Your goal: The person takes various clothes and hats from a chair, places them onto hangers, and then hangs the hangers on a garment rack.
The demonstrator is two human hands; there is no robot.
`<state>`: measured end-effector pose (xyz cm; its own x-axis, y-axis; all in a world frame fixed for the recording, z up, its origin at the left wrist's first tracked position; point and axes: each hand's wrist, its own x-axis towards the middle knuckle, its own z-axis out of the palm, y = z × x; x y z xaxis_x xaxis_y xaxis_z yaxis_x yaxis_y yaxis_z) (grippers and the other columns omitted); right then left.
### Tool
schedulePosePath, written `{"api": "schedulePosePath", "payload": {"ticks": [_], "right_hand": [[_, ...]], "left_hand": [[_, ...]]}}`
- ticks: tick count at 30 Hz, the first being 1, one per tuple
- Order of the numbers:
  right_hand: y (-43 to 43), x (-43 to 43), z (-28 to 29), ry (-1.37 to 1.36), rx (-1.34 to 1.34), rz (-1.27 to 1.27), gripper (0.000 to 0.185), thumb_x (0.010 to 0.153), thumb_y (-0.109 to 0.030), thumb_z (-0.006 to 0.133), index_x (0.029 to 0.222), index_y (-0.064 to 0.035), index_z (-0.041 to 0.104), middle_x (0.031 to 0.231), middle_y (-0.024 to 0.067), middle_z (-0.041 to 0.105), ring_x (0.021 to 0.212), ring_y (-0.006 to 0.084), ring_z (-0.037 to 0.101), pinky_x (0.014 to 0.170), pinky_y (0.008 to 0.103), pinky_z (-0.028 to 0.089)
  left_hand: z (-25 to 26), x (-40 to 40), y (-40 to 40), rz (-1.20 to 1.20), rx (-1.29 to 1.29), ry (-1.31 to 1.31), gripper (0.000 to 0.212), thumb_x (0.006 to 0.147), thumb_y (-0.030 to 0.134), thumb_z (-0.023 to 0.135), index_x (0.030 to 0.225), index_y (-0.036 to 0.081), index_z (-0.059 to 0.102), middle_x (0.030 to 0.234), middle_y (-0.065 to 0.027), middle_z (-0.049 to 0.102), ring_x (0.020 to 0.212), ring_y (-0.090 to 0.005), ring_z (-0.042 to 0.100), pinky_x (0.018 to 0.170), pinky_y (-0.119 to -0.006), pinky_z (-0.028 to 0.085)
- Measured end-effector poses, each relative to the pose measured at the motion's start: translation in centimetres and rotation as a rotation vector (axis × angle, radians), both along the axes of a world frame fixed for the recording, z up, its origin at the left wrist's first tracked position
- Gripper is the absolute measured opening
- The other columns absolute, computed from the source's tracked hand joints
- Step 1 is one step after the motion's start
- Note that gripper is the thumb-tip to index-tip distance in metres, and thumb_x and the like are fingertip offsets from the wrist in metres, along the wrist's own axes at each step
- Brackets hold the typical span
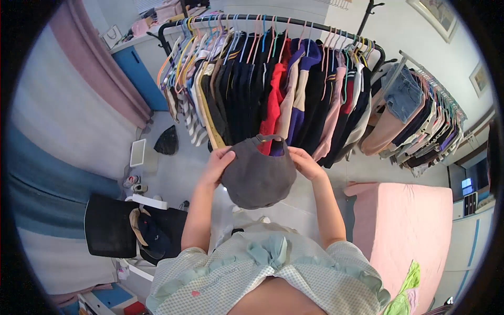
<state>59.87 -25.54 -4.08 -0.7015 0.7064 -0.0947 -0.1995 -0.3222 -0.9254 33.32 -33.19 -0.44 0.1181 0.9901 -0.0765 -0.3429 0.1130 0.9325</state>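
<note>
A dark grey baseball cap is held up in front of me between both hands. Its back faces me, with the adjustable strap arching over the rear opening at the top. My left hand pinches the cap's left edge, thumb on the fabric. On the other side, my right hand grips the rim beside the opening. The brim is hidden from this angle. Through the opening, parts of hanging clothes show.
Ahead stands a black clothes rack full of garments on coloured hangers. A second rack of clothes is at the right. A black chair at the left carries a navy cap. A pink-covered surface lies to my right.
</note>
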Motion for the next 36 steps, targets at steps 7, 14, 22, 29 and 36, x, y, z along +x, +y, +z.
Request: {"api": "schedulePosePath", "payload": {"ticks": [7, 14, 22, 29, 36], "right_hand": [[2.7, -2.7, 1.8, -0.249, 0.481, -0.155, 0.023, 0.095, -0.020, 0.041, 0.111, -0.0056, 0.049, 0.092, -0.0067, 0.049, 0.082, 0.0030, 0.043, 0.076, 0.0189, 0.037], [9.9, -10.4, 5.7, 0.193, 0.460, -0.035, 0.020, 0.096, -0.012, 0.031, 0.107, -0.0012, 0.045, 0.097, 0.0030, 0.049, 0.094, 0.0113, 0.045, 0.087, 0.0236, 0.035], [21.7, -20.3, 10.8, 0.355, 0.622, -0.010, 0.035, 0.097, -0.013, 0.032, 0.128, 0.0010, 0.037, 0.122, 0.0047, 0.045, 0.114, 0.0111, 0.039, 0.098, 0.0237, 0.029], [27.6, -24.2, 19.0, 0.460, 0.599, -0.132, 0.019, 0.092, -0.024, 0.038, 0.092, -0.0069, 0.046, 0.106, 0.0093, 0.051, 0.103, 0.0188, 0.047, 0.092, 0.0304, 0.034], [36.0, -22.2, 23.7, 0.564, 0.675, -0.256, 0.023, 0.092, -0.025, 0.039, 0.103, -0.0078, 0.049, 0.107, 0.0042, 0.052, 0.095, 0.0122, 0.050, 0.083, 0.0246, 0.039]], "left_hand": [[7.3, -0.6, 3.4, 0.004, 0.219, 0.494, 0.014, 0.082, 0.013, 0.062, 0.080, -0.001, 0.060, 0.068, 0.0037, 0.057, 0.064, -0.0022, 0.050, 0.057, -0.019, 0.040], [12.6, -3.7, 8.0, 0.366, 0.528, 0.725, 0.015, 0.075, 0.007, 0.068, 0.070, -0.004, 0.058, 0.060, 0.0031, 0.052, 0.056, -0.0018, 0.044, 0.051, -0.018, 0.035], [17.5, -9.9, 15.2, 0.848, 0.815, 0.938, 0.016, 0.070, 0.005, 0.072, 0.069, -0.004, 0.058, 0.054, -0.0013, 0.052, 0.051, -0.0037, 0.046, 0.049, -0.020, 0.037], [22.7, -12.8, 22.2, 0.976, 1.113, 1.051, 0.018, 0.069, 0.008, 0.074, 0.066, -0.003, 0.059, 0.054, -0.0031, 0.052, 0.049, -0.0065, 0.047, 0.048, -0.020, 0.037], [26.9, -10.9, 32.0, 0.915, 1.331, 0.945, 0.013, 0.073, 0.009, 0.071, 0.072, -0.003, 0.064, 0.063, 0.0002, 0.059, 0.059, -0.0041, 0.052, 0.056, -0.018, 0.040]]}}
